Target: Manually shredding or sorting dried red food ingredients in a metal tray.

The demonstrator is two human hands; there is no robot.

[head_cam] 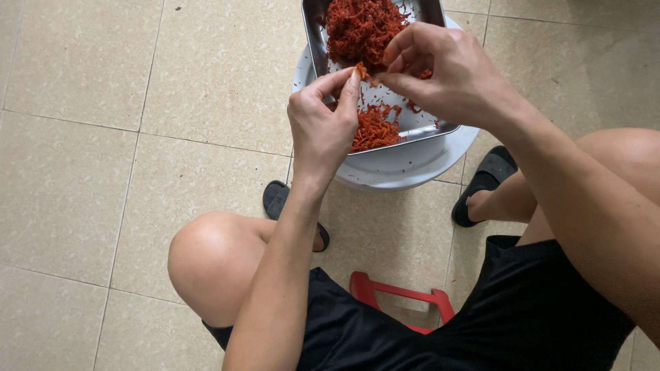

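Head view, looking down past knees to a tiled floor (pixel 89 137).

Item 1. Metal tray (pixel 419 127), rectangular, shallow, resting on a round white basin (pixel 405 165) that lifts it off the floor and nearer the hands. Its near rim shows; its far end runs out of frame.

Item 2. Red dried shreds: a large heap (pixel 361 27) at the far end of the tray, a smaller pile (pixel 375 129) at the near end, bare metal between. The two lots appear kept apart.

Item 3. Left hand (pixel 322 127), thumb and forefinger pressed together on a small red piece (pixel 360 70), held above the tray so that crumbs fall inside it.

Item 4. Right hand (pixel 443 75), fingers curled, tips pinching the same piece from the other side; the two hands touch at the fingertips.

Item 5. Black sandals, one (pixel 278 199) near the basin's left side, one (pixel 485 182) at its right; feet bracket the basin closely.

Item 6. Red stool frame (pixel 402 295) between the thighs.

Open room: wide bare tile to the left; the right side is crowded by leg and forearm.
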